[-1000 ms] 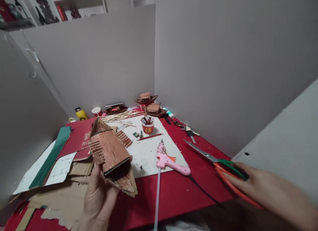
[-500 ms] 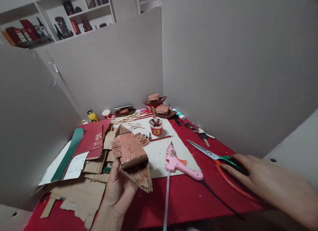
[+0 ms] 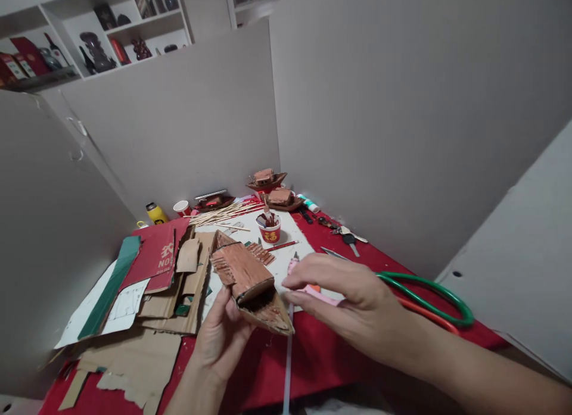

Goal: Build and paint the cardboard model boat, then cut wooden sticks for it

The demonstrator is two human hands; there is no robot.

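My left hand grips a model boat from below, its brown cabin roof facing up and its pointed end tilted down toward me. Beside that end, my right hand reaches in with thumb and fingers apart and nothing visible between them. Under this hand lies a pink glue gun, partly hidden, with a clear glue stick running out toward me. Scissors with green and orange handles rest on the red cloth, their blades mostly covered by my right hand.
Cut cardboard and a red board spread over the left side. Behind the boat stand a red paper cup of brushes, thin wooden sticks and more model boats. Keys lie at the right edge by the wall.
My right hand has let go of the scissors and moved left, over the glue gun and close to the boat. The boat has shifted slightly right in my left hand. The view has turned slightly.
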